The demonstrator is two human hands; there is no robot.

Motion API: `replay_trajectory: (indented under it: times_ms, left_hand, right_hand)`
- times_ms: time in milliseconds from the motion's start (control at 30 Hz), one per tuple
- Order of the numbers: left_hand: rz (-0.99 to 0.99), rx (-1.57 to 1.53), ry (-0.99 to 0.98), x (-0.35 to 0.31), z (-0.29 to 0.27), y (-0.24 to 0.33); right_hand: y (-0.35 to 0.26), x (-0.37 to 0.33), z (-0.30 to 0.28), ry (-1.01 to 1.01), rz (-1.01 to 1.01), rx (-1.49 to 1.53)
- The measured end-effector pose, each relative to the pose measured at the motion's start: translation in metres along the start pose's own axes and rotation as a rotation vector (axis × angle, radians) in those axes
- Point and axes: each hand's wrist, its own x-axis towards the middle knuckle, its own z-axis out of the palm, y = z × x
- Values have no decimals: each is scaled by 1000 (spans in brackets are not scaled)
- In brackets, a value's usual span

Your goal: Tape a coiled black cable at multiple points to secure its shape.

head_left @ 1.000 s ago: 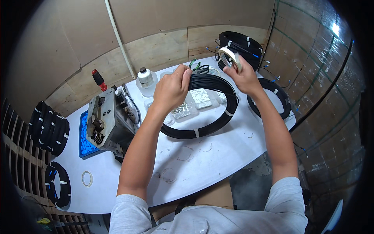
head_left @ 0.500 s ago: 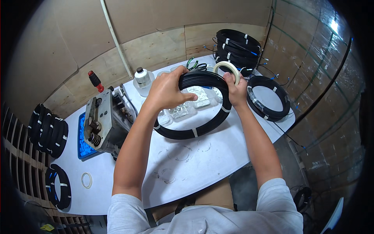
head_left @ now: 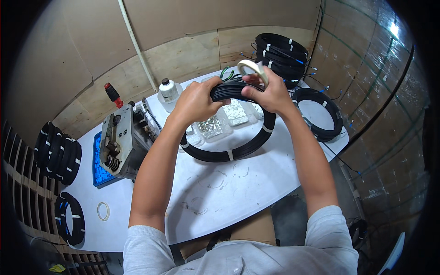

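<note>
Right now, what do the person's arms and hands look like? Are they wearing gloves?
No gloves: the left hand and right hand are both bare. I see no watch or bracelet either. The left sleeve and right sleeve are short, plain and pale grey, with hemmed ends, so the forearms are uncovered.

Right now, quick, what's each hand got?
Left hand: closed on the black cable coil.
Right hand: closed on the cream tape roll, thumb by the coil's top.
</note>
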Motion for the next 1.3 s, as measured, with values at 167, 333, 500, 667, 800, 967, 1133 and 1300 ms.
replay_trajectory:
  times_ms: [167, 333, 500, 667, 800, 967, 1133, 1300]
  left_hand:
    - [29, -40, 12, 1, 3, 0]
    - [50, 20, 35, 2, 6, -4]
    - [50, 12, 5, 2, 2, -4]
    - [16, 109, 150, -9, 8, -8]
    - [-117, 199, 280, -19, 24, -15]
    - [-76, 13, 198, -18, 10, -22]
    - [-96, -73, 75, -14, -2, -16]
    - [-135, -48, -49, -8, -9, -15]
  right_hand:
    - [-30, 16, -14, -277, -55, -326]
    - [-33, 21, -10, -323, -56, -331]
    - [-25, 21, -7, -332, -27, -204]
    - [-16, 20, -6, -318, -66, -185]
    - [-17, 19, -9, -324, 13, -199]
    - [-16, 19, -8, -330, 34, -126]
    - [-9, 20, -9, -342, 74, -117]
    - [-14, 23, -5, -346, 35, -163]
